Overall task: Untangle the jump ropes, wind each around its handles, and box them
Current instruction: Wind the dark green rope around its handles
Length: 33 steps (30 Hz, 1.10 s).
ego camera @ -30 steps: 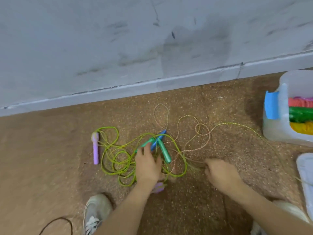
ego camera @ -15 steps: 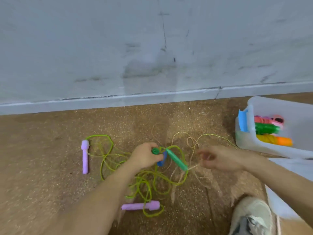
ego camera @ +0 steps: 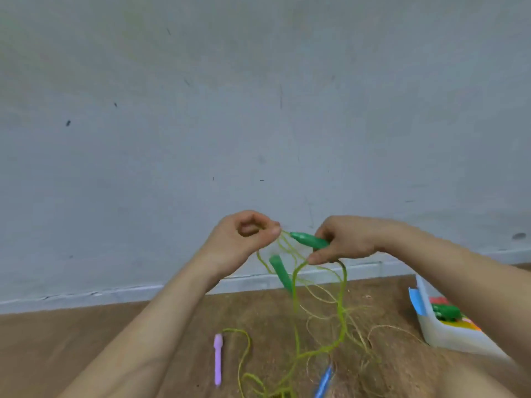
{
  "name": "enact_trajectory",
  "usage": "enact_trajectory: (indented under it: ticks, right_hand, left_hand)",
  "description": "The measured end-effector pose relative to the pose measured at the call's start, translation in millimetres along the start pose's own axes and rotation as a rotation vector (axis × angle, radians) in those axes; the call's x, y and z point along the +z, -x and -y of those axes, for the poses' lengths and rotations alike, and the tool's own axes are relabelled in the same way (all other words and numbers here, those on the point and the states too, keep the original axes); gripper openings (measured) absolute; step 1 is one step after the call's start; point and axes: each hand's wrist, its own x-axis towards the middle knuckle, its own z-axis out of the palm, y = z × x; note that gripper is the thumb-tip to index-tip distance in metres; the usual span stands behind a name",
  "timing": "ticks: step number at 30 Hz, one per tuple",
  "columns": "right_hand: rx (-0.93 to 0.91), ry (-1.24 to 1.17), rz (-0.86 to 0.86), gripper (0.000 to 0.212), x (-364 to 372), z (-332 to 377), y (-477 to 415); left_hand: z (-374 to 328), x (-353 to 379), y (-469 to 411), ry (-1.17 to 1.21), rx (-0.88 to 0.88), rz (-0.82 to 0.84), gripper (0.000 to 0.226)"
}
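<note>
Green jump-rope handle (ego camera: 310,241) sits gripped in the raised right hand (ego camera: 346,242); the left hand (ego camera: 244,239) pinches thin yellowish cord (ego camera: 287,243) beside it, another green handle (ego camera: 280,272) dangling below.

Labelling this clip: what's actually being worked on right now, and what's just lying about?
Worked on: green handle in right hand, second green handle dangling, ropes pinched by left hand.
Lying about, for later: purple handle, blue handle, box.
</note>
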Motion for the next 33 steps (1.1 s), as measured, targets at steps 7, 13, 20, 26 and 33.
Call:
enact_trajectory:
  ticks: [7, 13, 20, 26, 33]
  right_hand:
    - [-0.083, -0.413, 0.004, 0.077, 19.0, 46.0, 14.4]
    - [-0.308, -0.934, 0.171, 0.022, 51.9, 54.6, -3.5]
    - [-0.043, -0.550, -0.048, 0.029, 20.7, 3.5, -17.6]
    - [0.075, -0.321, -0.250, 0.037, 16.2, -8.6, -17.9]
    - [-0.010, -1.373, -0.262, 0.026, 24.9, 32.2, -21.4]
  left_hand:
    - [-21.5, 0.7, 41.4, 0.338, 0.126, -0.134, 0.022]
    - [-33.6, -15.1, 35.0, 0.500, 0.186, -0.124, 0.027]
    - [4.0, -69.8, 31.0, 0.162, 0.089, -0.484, 0.033]
    - [34.7, -90.8, 25.8, -0.392, 0.040, -0.767, 0.041]
    - [29.9, -51.0, 28.4, -0.451, -0.143, -0.161, 0.015]
